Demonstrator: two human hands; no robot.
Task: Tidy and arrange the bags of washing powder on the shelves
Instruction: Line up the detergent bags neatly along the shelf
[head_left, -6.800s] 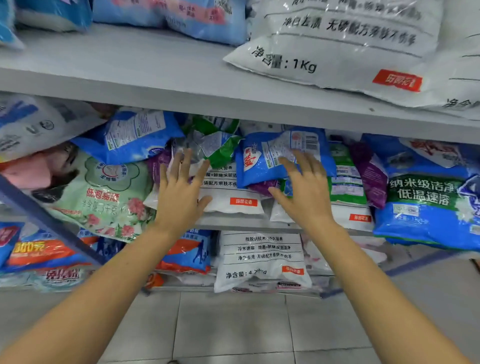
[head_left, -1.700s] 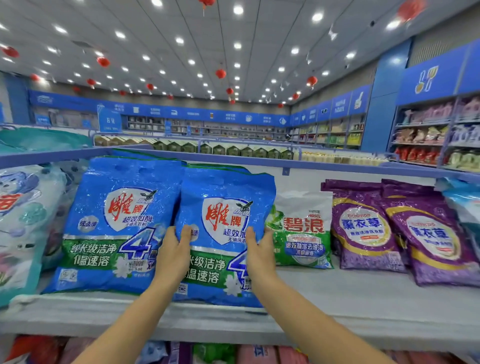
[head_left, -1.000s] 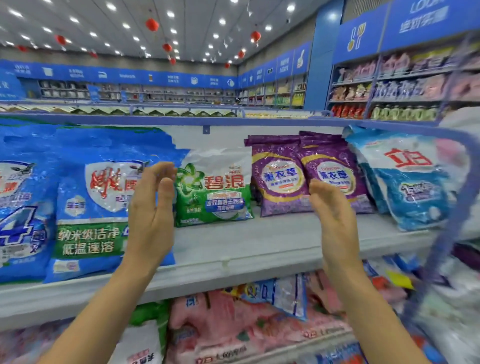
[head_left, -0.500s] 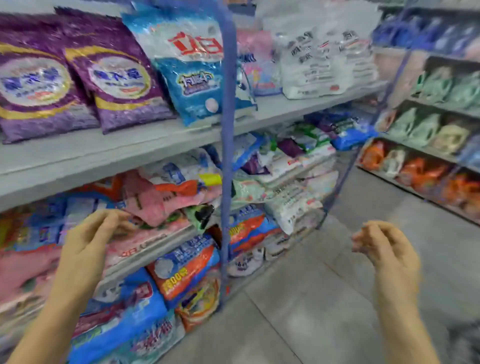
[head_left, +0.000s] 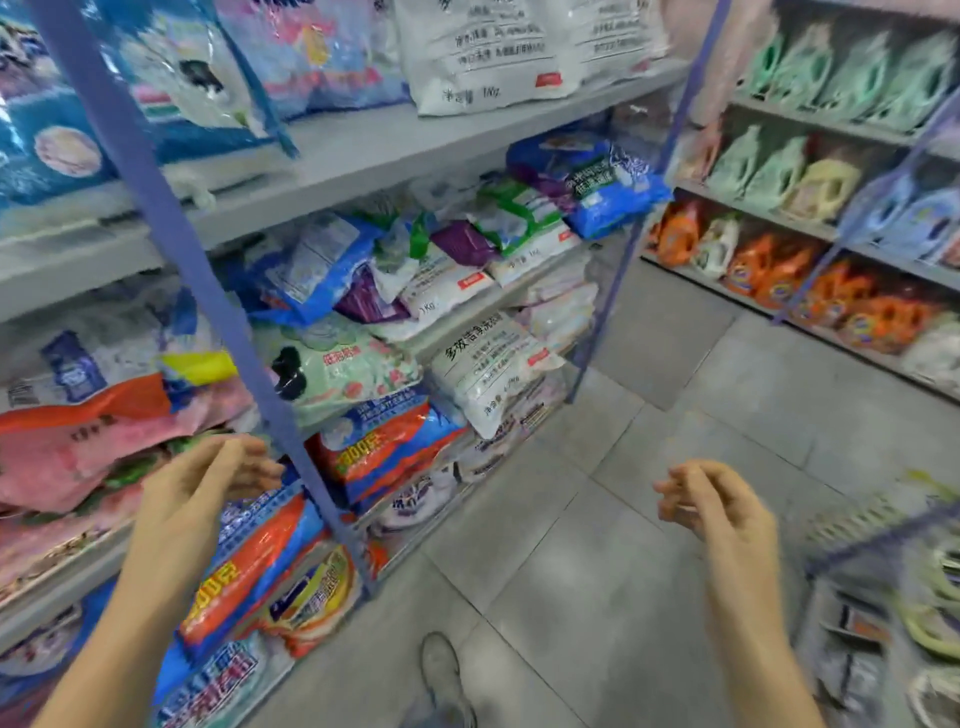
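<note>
In the aisle, near the camera, the left hand (head_left: 208, 493) is hovering just in front of the shelves (head_left: 363, 156) on the left, its fingers loosely curled and gripping nothing. The right hand (head_left: 711, 506) is hanging over the tiled floor (head_left: 597, 571), well apart from the shelves, its fingers loosely bent too and holding nothing. The bags of washing powder (head_left: 415, 270) are lying in a jumbled heap on the middle level, right of the blue upright (head_left: 208, 291). More bags are sitting above and below, among them a white bag (head_left: 488, 364) tilting out past its shelf edge. Detergent bottles (head_left: 779, 270) are standing on the far right.
</note>
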